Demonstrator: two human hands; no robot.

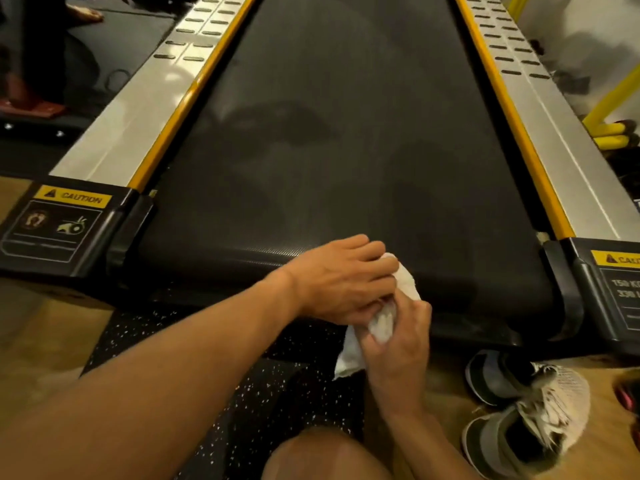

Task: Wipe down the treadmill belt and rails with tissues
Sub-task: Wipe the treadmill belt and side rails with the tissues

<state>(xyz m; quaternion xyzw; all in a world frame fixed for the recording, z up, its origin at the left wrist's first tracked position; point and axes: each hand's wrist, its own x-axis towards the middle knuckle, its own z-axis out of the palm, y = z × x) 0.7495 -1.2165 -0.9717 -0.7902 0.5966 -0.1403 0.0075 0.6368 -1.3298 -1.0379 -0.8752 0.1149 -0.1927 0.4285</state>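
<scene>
The black treadmill belt (329, 140) runs away from me, flanked by a silver left rail (138, 109) and a silver right rail (568, 133), each edged with a yellow strip. A crumpled white tissue (384, 323) sits between both hands at the belt's near end. My left hand (343, 278) covers the tissue's top, fingers curled onto it. My right hand (398, 351) grips the tissue from below. Part of the tissue hangs down beneath the hands.
A pair of grey and white sneakers (526, 410) lies on the floor at the lower right. Black end caps with caution labels (65, 216) close off both rails. Yellow tubes (613, 133) stand at the right. Someone's feet (83, 12) are at the top left.
</scene>
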